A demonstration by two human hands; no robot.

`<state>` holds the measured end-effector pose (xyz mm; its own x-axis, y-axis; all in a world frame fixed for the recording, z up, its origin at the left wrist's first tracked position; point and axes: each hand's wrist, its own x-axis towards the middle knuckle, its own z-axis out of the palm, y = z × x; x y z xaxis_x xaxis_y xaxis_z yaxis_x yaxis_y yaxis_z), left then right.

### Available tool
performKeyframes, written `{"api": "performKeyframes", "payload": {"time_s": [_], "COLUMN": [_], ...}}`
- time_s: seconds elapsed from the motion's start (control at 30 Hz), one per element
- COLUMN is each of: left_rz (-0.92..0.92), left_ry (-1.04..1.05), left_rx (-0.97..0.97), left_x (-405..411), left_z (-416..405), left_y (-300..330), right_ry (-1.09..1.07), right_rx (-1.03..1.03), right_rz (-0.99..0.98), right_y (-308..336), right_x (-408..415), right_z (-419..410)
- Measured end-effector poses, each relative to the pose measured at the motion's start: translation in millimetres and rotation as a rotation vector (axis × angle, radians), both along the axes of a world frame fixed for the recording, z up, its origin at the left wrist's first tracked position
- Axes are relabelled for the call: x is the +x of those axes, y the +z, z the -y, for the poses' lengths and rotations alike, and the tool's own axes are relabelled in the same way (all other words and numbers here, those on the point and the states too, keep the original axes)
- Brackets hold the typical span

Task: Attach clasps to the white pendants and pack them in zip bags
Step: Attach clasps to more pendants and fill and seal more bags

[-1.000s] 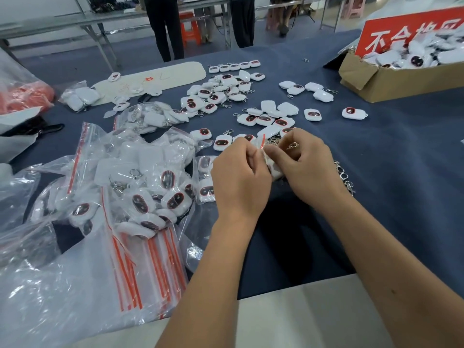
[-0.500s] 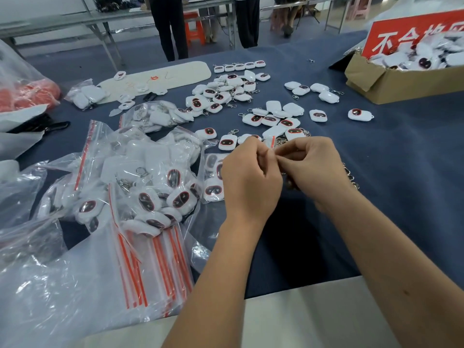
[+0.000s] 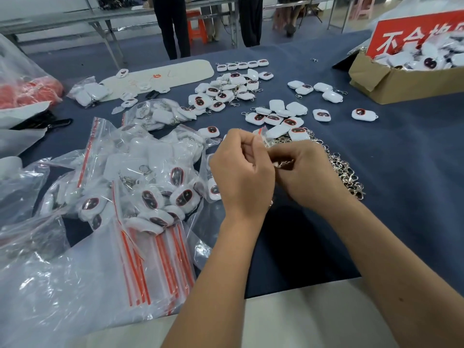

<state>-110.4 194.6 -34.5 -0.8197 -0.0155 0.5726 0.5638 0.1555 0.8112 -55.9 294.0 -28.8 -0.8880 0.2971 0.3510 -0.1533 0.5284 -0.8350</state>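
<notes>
Blue table cloth, left hand and right hand pinching zip bag

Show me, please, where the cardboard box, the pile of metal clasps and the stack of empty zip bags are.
cardboard box (image 3: 401, 82): head view, on its front wall.
pile of metal clasps (image 3: 347, 173): head view, on the middle of the heap.
stack of empty zip bags (image 3: 160, 267): head view, on the red strips.

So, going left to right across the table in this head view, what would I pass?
Red stuff in a clear plastic bag → heap of bagged white pendants → the person's two hands → pile of silver metal clasps → brown cardboard box.
</notes>
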Motion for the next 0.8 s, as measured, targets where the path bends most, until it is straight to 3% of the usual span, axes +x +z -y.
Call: {"api": "performKeyframes", "payload": {"time_s": [0.1,0.2,0.27,0.33,0.43,0.53,0.6,0.7,0.8], "left_rz": [0.047,-0.023,-0.081,-0.148,-0.125,-0.008,0.033,0.055,0.042], "left_ry": [0.027,-0.043,-0.035,0.059,0.160,0.211,0.208,0.205,0.172], "left_rx": [0.072,-0.145,-0.315,-0.353,-0.252,-0.152,-0.133,-0.110,-0.071], "left_x": [0.0,4.5,9.0,6.6,-2.4,-12.2,-16.6,-18.9,-15.3], "left_z": [-1.8,-5.1,-6.6,-5.3,0.4,7.1,10.6,11.4,9.9], "left_y": [-0.4,-8.9,-13.0,-13.2,-9.9,-8.0,-8.7,-8.5,-6.3], "right_ry": [-0.353,-0.535,-0.506,-0.364,-0.073,0.150,0.202,0.108,-0.062], "right_rx": [0.008,0.111,0.242,0.401,0.795,0.882,0.964,1.086,0.962], "right_rz": [-0.280,-0.251,-0.096,0.065,0.319,0.467,0.495,0.474,0.281], "right_y": [-1.1,1.3,6.0,12.6,22.9,26.8,25.8,26.3,30.1], "right_x": [-6.7,-25.0,-44.5,-68.8,-105.9,-129.0,-136.4,-142.5,-132.8], "right_z": [-5.2,-14.1,-20.8,-25.5,-24.5,-12.9,-5.3,-3.5,-8.3]}}
